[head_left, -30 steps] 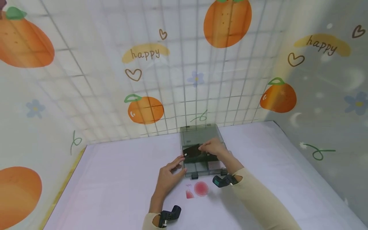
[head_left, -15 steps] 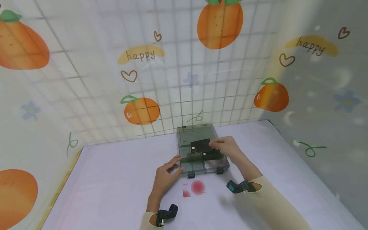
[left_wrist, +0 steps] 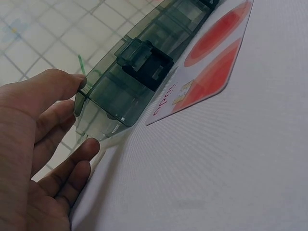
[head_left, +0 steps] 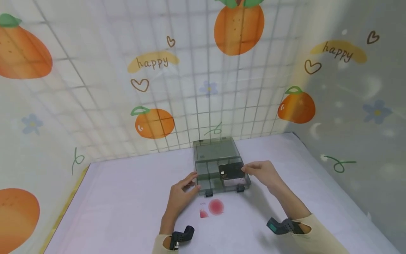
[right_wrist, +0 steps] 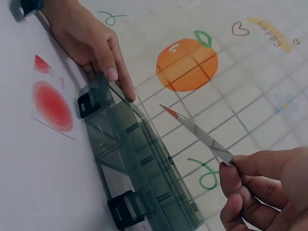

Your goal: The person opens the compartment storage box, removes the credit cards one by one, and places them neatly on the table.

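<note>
Hands [head_left: 182, 197] [head_left: 264, 173] flank box [head_left: 216, 150]; room between, over flat red-and-white card [head_left: 216, 207]; patterned wall [head_left: 187, 91] behind.

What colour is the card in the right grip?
The card has a black face with a small whitish square, clearest in the head view.

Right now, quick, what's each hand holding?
Left hand: open, touching the translucent green plastic box.
Right hand: closed, pinching the black rectangular VIP card.

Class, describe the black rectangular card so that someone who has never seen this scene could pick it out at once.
Toward the back of the pale table is a translucent green compartmented box. Over its right side, the person's right hand pinches the black rectangular card. Unlike the white card with a red circle lying flat before the box, it is held up and reads "VIP".
</note>
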Action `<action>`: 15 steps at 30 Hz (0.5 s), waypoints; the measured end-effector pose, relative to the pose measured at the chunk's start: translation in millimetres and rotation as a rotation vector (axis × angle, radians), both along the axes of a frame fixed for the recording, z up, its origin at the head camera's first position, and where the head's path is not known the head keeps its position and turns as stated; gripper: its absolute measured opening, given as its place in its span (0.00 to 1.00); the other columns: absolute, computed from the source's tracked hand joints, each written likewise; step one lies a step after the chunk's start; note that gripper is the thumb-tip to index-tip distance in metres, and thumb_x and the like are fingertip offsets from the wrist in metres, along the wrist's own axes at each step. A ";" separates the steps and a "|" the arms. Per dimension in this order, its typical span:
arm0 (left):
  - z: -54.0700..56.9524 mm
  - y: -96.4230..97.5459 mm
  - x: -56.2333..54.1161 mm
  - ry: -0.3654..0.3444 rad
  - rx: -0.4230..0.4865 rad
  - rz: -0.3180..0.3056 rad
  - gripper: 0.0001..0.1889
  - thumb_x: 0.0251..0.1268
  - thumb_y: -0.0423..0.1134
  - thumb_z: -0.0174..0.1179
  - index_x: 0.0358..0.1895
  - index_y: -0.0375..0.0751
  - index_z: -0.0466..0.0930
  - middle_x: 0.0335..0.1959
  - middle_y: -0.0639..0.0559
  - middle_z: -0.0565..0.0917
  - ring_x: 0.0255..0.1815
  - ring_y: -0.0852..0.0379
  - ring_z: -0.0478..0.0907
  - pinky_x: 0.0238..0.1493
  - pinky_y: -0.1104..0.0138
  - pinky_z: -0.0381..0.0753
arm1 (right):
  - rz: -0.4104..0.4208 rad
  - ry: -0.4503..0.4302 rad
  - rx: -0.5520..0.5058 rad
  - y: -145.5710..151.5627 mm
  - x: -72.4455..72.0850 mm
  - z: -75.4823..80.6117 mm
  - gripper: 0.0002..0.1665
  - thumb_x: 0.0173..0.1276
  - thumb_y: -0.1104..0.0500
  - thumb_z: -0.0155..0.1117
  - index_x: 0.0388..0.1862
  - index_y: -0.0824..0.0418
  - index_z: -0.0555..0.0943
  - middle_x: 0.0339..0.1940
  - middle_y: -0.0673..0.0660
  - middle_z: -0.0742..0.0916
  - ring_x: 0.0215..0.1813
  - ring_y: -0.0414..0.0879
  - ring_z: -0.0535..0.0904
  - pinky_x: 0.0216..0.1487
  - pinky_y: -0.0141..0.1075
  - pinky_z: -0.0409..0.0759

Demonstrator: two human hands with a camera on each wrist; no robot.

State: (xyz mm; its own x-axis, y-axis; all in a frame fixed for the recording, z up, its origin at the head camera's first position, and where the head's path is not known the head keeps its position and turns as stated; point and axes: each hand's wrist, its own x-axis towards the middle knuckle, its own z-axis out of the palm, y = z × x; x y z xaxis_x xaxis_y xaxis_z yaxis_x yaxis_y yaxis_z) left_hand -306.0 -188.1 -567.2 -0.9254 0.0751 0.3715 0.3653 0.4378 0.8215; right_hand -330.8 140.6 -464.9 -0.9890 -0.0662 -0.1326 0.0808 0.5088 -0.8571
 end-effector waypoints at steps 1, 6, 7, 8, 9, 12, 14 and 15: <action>-0.1 -0.2 -0.2 -0.001 -0.001 0.000 0.25 0.63 0.49 0.70 0.62 0.47 0.82 0.64 0.63 0.79 0.48 0.57 0.83 0.52 0.64 0.80 | -0.002 -0.001 0.000 1.2 2.5 -0.4 0.25 0.68 0.43 0.68 0.53 0.59 0.87 0.57 0.59 0.85 0.62 0.59 0.77 0.64 0.65 0.66; -0.5 -0.7 -0.2 -0.015 0.007 0.003 0.25 0.63 0.50 0.70 0.62 0.48 0.82 0.64 0.64 0.79 0.48 0.56 0.83 0.52 0.61 0.80 | -0.008 -0.007 0.011 5.5 16.4 -2.1 0.27 0.66 0.41 0.69 0.53 0.59 0.87 0.55 0.58 0.86 0.62 0.58 0.77 0.63 0.64 0.67; -0.7 -0.6 -0.3 -0.020 0.009 0.004 0.25 0.63 0.50 0.70 0.62 0.48 0.82 0.64 0.65 0.79 0.48 0.57 0.83 0.52 0.61 0.80 | -0.009 -0.008 0.016 6.5 19.4 -2.4 0.27 0.66 0.40 0.69 0.53 0.58 0.87 0.54 0.58 0.87 0.62 0.58 0.77 0.63 0.64 0.67; -0.8 -0.6 -0.4 -0.023 0.010 0.005 0.25 0.63 0.50 0.70 0.62 0.48 0.82 0.64 0.65 0.79 0.48 0.57 0.83 0.52 0.61 0.80 | -0.009 -0.011 0.018 7.5 22.6 -3.0 0.27 0.66 0.40 0.69 0.53 0.58 0.87 0.54 0.57 0.87 0.62 0.58 0.77 0.63 0.64 0.67; -1.0 -0.6 -0.7 -0.025 0.011 0.006 0.25 0.63 0.50 0.70 0.62 0.49 0.82 0.64 0.65 0.79 0.49 0.57 0.83 0.52 0.61 0.80 | -0.011 -0.014 0.018 8.5 25.8 -3.6 0.27 0.65 0.41 0.70 0.52 0.59 0.87 0.54 0.57 0.87 0.63 0.59 0.76 0.63 0.64 0.67; -1.1 -0.4 -1.1 -0.025 0.013 0.008 0.25 0.62 0.50 0.71 0.62 0.49 0.83 0.63 0.66 0.79 0.48 0.57 0.83 0.52 0.61 0.80 | -0.013 -0.024 0.015 11.9 35.4 -6.4 0.26 0.65 0.41 0.70 0.51 0.59 0.88 0.54 0.57 0.87 0.64 0.60 0.75 0.63 0.65 0.68; -1.8 -0.1 -1.8 -0.015 0.009 0.007 0.25 0.62 0.50 0.71 0.62 0.50 0.83 0.63 0.66 0.79 0.48 0.57 0.83 0.51 0.62 0.80 | -0.012 -0.031 0.006 14.3 41.2 -9.0 0.24 0.65 0.43 0.71 0.49 0.59 0.89 0.54 0.57 0.87 0.65 0.60 0.75 0.62 0.64 0.68; -2.2 0.1 -2.3 -0.012 0.006 0.008 0.25 0.62 0.50 0.71 0.62 0.50 0.83 0.63 0.66 0.79 0.48 0.57 0.83 0.51 0.62 0.80 | -0.012 -0.034 0.003 15.3 43.7 -10.3 0.22 0.65 0.44 0.71 0.48 0.59 0.89 0.53 0.57 0.87 0.64 0.60 0.75 0.62 0.64 0.69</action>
